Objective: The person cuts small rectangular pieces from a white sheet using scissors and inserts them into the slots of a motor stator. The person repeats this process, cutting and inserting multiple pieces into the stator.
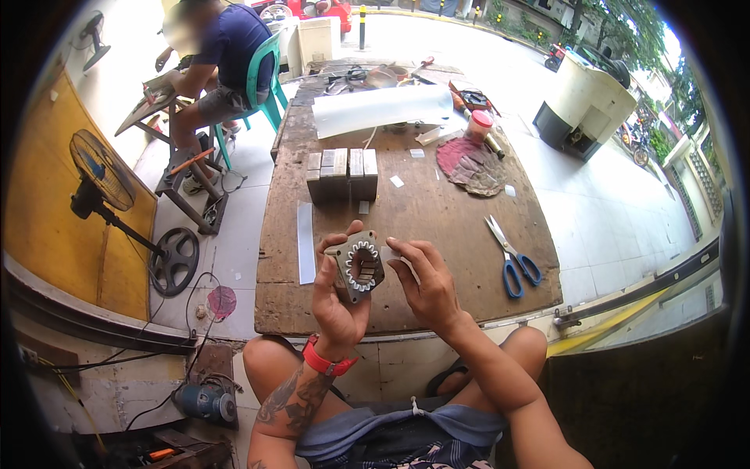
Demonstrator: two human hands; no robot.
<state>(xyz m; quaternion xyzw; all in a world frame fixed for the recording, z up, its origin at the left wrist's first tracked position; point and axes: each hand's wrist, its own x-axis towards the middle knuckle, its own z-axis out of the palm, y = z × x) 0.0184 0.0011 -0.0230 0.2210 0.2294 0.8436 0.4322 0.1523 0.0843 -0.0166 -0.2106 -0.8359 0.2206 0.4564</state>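
My left hand (337,308) holds up a grey motor stator core (351,267) above the near edge of the workbench, its round bore facing up toward me. White liners sit in the slots around the bore. Close by on the right, my right hand (430,283) pinches a small translucent piece of insulation sheet (387,253) between thumb and fingers, beside the stator's rim. Behind the stator stand stacked laminated metal blocks (342,176). A long translucent strip (305,242) lies left of my left hand. Blue-handled scissors (512,262) rest open to the right.
On the wooden workbench (437,309) lie a rolled translucent sheet (383,109), a red-lidded jar (478,125), a round cloth pad (469,166) and small sheet cuttings. A standing fan (101,172) and a seated person (234,59) are to the left. A bench grinder (205,402) sits low left.
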